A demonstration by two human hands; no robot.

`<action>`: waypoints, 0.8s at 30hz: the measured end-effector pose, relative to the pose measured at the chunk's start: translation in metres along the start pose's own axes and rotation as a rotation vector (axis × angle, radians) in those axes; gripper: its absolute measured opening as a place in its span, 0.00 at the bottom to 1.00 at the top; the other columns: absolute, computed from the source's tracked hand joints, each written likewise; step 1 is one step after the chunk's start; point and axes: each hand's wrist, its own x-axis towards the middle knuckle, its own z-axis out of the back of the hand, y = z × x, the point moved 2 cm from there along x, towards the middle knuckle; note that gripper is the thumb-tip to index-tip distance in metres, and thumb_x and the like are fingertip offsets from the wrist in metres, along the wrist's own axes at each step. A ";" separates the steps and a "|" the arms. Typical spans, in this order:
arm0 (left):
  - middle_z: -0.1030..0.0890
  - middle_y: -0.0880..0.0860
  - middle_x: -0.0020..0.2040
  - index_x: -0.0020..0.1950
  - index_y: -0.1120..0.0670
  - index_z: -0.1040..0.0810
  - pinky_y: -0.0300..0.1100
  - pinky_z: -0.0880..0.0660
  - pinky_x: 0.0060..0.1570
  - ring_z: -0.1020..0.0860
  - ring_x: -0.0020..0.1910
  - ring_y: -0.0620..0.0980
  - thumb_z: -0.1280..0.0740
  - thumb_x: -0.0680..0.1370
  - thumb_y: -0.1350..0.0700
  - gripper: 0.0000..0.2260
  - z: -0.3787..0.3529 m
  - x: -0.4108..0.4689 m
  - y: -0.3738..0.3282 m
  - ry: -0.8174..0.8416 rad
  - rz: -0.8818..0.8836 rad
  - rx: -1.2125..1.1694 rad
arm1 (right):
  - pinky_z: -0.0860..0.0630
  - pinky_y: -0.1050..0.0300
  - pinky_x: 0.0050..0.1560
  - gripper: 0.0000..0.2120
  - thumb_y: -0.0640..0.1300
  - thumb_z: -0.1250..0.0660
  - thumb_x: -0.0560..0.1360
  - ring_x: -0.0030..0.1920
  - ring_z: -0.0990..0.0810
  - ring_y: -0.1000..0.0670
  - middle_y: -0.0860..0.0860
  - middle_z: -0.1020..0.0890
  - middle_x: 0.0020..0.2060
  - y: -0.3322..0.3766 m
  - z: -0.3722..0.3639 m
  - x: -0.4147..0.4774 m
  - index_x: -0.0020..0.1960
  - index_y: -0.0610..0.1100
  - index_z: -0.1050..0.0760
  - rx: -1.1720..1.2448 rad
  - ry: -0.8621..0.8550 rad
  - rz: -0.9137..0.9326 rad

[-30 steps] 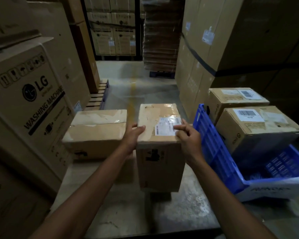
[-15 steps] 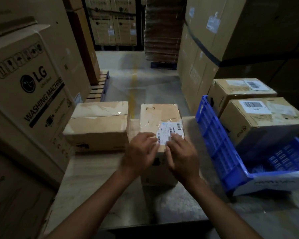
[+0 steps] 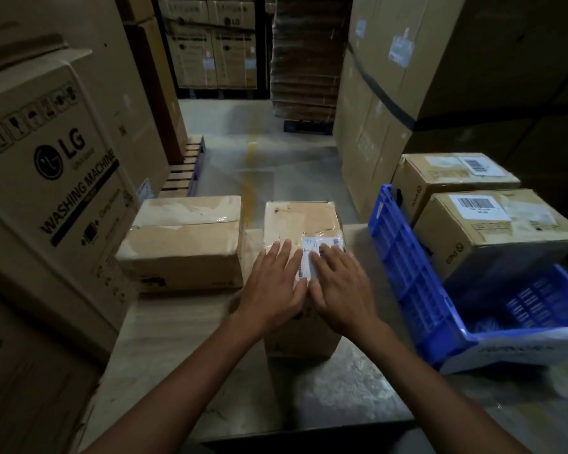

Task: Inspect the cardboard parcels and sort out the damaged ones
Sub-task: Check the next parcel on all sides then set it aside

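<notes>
Washing-machine carton [image 3: 56, 178] on your left, with more stacked cartons on the right. They wall in a narrow sorting bay, so everything stays within reach.

Table [image 3: 184, 371]: the work surface. The parcel under check stands at the middle of it, directly in front of you.

Crate [image 3: 417, 290], blue, sits at the table's right edge and is tipped. It is probably the sorting bin, though whether for good or damaged stock can't be told.

Near box [image 3: 492, 231] sits in the crate. Far box [image 3: 440, 178] is just behind it, and whether it is inside the crate or beyond it is unclear.

Side parcel [image 3: 181, 244] lies low, just left of the parcel and apart from it. Its top is wrinkled and its tape is loose. It looks set aside, but its status is unknown.

Parcel [image 3: 295, 221]: upright on the table, taped top facing you.

Left hand [image 3: 273, 283] and right hand [image 3: 341, 290]: both lie flat on the parcel's top with fingers straight and spread, thumbs nearly meeting, gripping nothing. This reads as pressing to feel for give or crushed board.

Label [image 3: 305, 260]: white, showing between your hands.

Hard to make out:
- The label print is blurred and partly under your right fingers.
- The parcel's front face is dark and mostly behind your wrists, and its back and base are unseen.
- The crate's floor is in shadow.
- The crate's near end is pale and unreadable.
</notes>
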 end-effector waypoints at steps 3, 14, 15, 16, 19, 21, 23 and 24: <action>0.42 0.54 0.80 0.81 0.52 0.44 0.50 0.48 0.77 0.44 0.79 0.53 0.56 0.79 0.41 0.32 0.005 0.005 -0.003 0.001 -0.001 0.053 | 0.37 0.44 0.72 0.33 0.62 0.56 0.77 0.73 0.32 0.45 0.46 0.29 0.72 -0.001 0.008 0.007 0.74 0.48 0.31 -0.036 0.018 0.007; 0.33 0.57 0.75 0.75 0.50 0.32 0.53 0.41 0.74 0.37 0.74 0.54 0.50 0.85 0.47 0.20 0.013 0.047 0.007 -0.046 0.018 -0.001 | 0.32 0.43 0.67 0.22 0.59 0.46 0.82 0.72 0.33 0.45 0.46 0.30 0.72 -0.007 0.017 0.046 0.72 0.50 0.31 -0.002 0.068 -0.015; 0.27 0.56 0.68 0.68 0.51 0.27 0.51 0.33 0.68 0.31 0.66 0.53 0.48 0.84 0.48 0.18 0.018 0.053 0.007 -0.122 0.008 0.010 | 0.30 0.43 0.63 0.20 0.59 0.45 0.82 0.67 0.30 0.46 0.47 0.26 0.67 -0.007 0.021 0.053 0.68 0.50 0.29 -0.035 0.044 -0.016; 0.24 0.56 0.62 0.62 0.52 0.24 0.50 0.30 0.62 0.29 0.60 0.52 0.47 0.83 0.49 0.16 0.023 0.059 0.007 -0.177 0.012 0.019 | 0.30 0.44 0.60 0.18 0.59 0.45 0.82 0.62 0.28 0.46 0.47 0.25 0.62 -0.008 0.024 0.062 0.64 0.50 0.27 -0.062 0.025 -0.023; 0.36 0.57 0.77 0.75 0.51 0.32 0.54 0.40 0.74 0.39 0.75 0.55 0.49 0.84 0.46 0.21 0.015 0.074 0.016 -0.088 0.054 -0.026 | 0.29 0.43 0.62 0.19 0.57 0.44 0.83 0.64 0.28 0.45 0.46 0.26 0.65 -0.013 0.023 0.087 0.68 0.49 0.28 -0.057 0.016 -0.060; 0.51 0.53 0.82 0.81 0.47 0.45 0.57 0.52 0.78 0.54 0.81 0.53 0.53 0.85 0.43 0.24 0.007 0.079 0.020 0.034 0.089 -0.044 | 0.34 0.41 0.70 0.23 0.56 0.48 0.84 0.75 0.36 0.44 0.45 0.34 0.76 -0.013 0.011 0.090 0.76 0.48 0.36 -0.018 0.069 -0.038; 0.43 0.55 0.81 0.79 0.48 0.40 0.58 0.46 0.76 0.47 0.79 0.54 0.52 0.85 0.45 0.23 0.006 0.087 0.023 -0.002 0.080 -0.006 | 0.37 0.40 0.73 0.25 0.56 0.50 0.85 0.79 0.42 0.43 0.45 0.40 0.79 -0.015 0.004 0.090 0.78 0.48 0.40 -0.014 0.107 -0.020; 0.34 0.56 0.76 0.76 0.49 0.34 0.57 0.39 0.73 0.39 0.75 0.55 0.50 0.84 0.47 0.21 0.010 0.092 0.024 -0.058 0.063 0.018 | 0.35 0.40 0.72 0.24 0.56 0.50 0.84 0.78 0.41 0.43 0.45 0.38 0.78 -0.018 0.002 0.092 0.77 0.48 0.38 -0.019 0.088 -0.003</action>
